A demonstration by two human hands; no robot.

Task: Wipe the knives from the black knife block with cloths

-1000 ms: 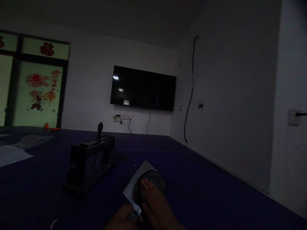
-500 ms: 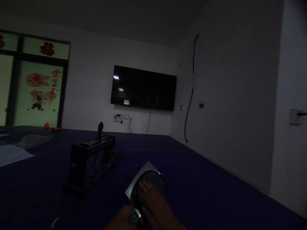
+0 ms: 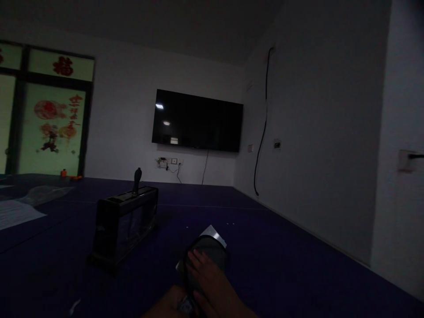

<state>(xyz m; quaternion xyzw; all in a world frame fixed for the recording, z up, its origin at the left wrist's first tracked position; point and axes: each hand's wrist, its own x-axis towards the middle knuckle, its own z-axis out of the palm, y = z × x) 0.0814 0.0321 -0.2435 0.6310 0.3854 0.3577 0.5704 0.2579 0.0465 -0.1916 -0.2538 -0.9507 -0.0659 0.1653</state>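
Observation:
The room is very dim. My right hand (image 3: pixel 208 282) lies over a dark round flat object (image 3: pixel 210 249) at the bottom centre, fingers stretched flat on it. A pale sheet (image 3: pixel 215 233) shows only as a corner behind that object. My left hand (image 3: pixel 168 302) is at the bottom edge, closed on a small thing I cannot make out, next to the round object's near rim. Both rest above a dark blue surface (image 3: pixel 281 265).
A dark box-shaped device (image 3: pixel 124 223) with an upright lever stands to the left of my hands. White papers (image 3: pixel 15 212) lie at far left. A wall-mounted black screen (image 3: pixel 197 121) hangs ahead, and the white wall (image 3: pixel 331 154) runs along the right.
The pale sheet has slid or tilted so that less of it shows around the round object. My hands have shifted slightly; the box device has not moved.

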